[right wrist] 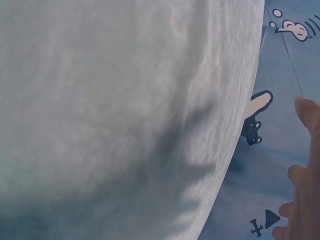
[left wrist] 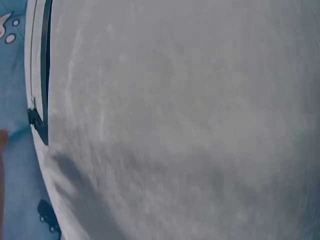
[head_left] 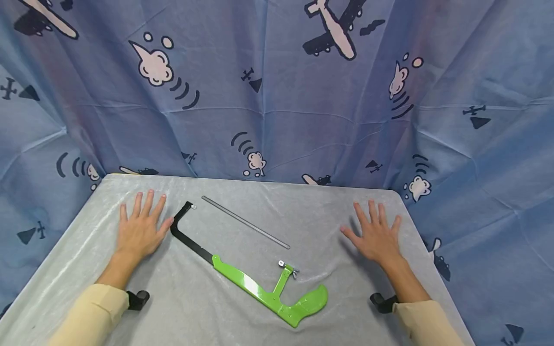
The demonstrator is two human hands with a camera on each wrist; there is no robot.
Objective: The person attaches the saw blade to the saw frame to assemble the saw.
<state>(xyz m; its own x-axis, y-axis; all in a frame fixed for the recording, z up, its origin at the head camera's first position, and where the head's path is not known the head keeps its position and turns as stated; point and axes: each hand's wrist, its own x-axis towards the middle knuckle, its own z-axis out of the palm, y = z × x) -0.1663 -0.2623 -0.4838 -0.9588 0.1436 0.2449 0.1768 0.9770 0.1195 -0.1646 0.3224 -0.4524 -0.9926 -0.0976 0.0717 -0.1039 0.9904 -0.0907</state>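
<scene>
This looks like a staged recording place: a table (head_left: 242, 307) under grey cloth, closed in by a blue curtain (head_left: 277, 96) printed with cartoon airplanes.

Left wrist view catches only a sliver of the left hand (left wrist: 2, 150) at the frame edge. Right wrist view cuts the right hand (right wrist: 302, 185) down to a few fingertips. Both views show the table cloth (left wrist: 190, 120) blurred, and the dark clamp-like piece (left wrist: 36, 120) is perhaps the hacksaw frame.
</scene>
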